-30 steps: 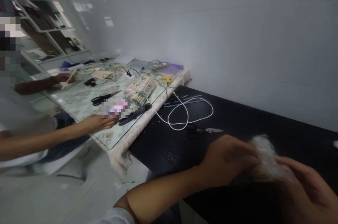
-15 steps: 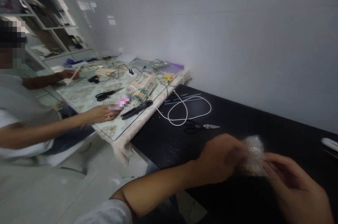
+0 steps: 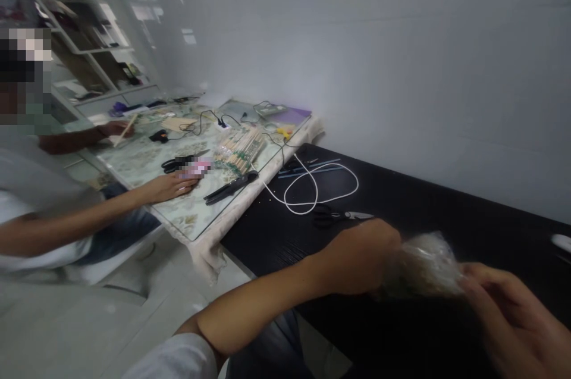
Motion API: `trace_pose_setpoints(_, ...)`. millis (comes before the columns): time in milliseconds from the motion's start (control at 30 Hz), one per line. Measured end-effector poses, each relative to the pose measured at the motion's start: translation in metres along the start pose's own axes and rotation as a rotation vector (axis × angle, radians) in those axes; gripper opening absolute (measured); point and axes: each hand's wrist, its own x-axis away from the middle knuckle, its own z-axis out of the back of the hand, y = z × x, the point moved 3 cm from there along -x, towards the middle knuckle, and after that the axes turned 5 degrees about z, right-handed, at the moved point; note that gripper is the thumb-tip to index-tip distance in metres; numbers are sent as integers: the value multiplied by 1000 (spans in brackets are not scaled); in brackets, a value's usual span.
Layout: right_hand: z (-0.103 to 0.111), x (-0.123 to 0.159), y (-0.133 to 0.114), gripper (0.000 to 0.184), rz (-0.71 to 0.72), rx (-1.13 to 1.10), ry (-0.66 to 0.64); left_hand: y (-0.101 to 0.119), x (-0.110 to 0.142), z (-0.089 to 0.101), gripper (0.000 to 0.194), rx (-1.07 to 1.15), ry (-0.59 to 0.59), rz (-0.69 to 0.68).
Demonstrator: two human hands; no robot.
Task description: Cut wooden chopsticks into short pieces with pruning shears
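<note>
A clear plastic bag [image 3: 430, 263] is stretched between my two hands above the black table. Its contents look pale brown but are too blurred to name. My left hand [image 3: 368, 254] is closed on the bag's left side, with the fingers mostly hidden behind the back of the hand. The bag's right edge is pinched between the thumb and fingers of my right hand [image 3: 508, 307]. Beyond my left hand lie scissors [image 3: 345, 215] with black handles, and a looped white cable [image 3: 316, 188].
Left of the black table [image 3: 446, 206], a cloth-covered table [image 3: 178, 218] holds a bundle of wooden sticks [image 3: 241, 150], black pliers-like cutters [image 3: 229, 187] and black-handled scissors [image 3: 178, 163]. A co-worker [image 3: 53, 188] sits there, one hand holding a thin stick [image 3: 125, 131]. A wall [image 3: 401, 69] stands behind.
My hands have moved apart, the left one leftward and the right one slightly rightward. The bag between them is spread wider. The co-worker's nearer hand has shifted slightly left with the pink thing.
</note>
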Motion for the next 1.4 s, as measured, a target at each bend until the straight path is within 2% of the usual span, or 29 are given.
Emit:
trace_pose_setpoints(67,-1,-2,-9,20,24,13,-13,-2,2,3,9,43,26,28)
trace_pose_setpoints(167,-4,-10,-27,17,57,-29,-36,-1,4,6,12,219,106,59)
trace_pose_setpoints(300,-6,-16,-40,21,84,-68,-52,9,5,2,22,427,124,-24)
trace_pose_setpoints(467,-6,-16,-50,22,142,-58,-148,12,1,-1,21,518,215,39)
trace_pose_setpoints(567,-5,-18,-55,28,207,-19,-194,14,-2,2,18,529,188,22)
trace_pose_setpoints(700,-4,-22,-51,32,192,16,-225,15,-6,8,17,504,141,0)
trace_pose_setpoints(833,1,-23,-41,33,155,39,-203,6,-7,12,14,512,174,-33)
trace_pose_setpoints(1000,8,-23,-30,31,103,45,-134,-17,-4,13,14,586,257,102)
trace_pose_setpoints(1067,0,-20,-27,31,130,-27,-140,-21,-2,9,18,630,261,145)
trace_pose_setpoints(1133,-14,-13,-24,36,171,-159,-74,-19,2,1,23,707,244,155)
trace_pose_setpoints(1200,-37,-4,-21,66,201,-321,-68,-12,6,-12,37,821,218,143)
trace_pose_setpoints(1233,-49,2,-18,73,169,-390,-71,-7,9,-20,47,855,212,122)
trace_pose_setpoints(1333,-80,19,-13,70,101,-457,-32,8,16,-44,55,880,182,92)
trace_pose_setpoints(1400,-91,27,-14,69,98,-485,-18,14,19,-55,52,941,257,110)
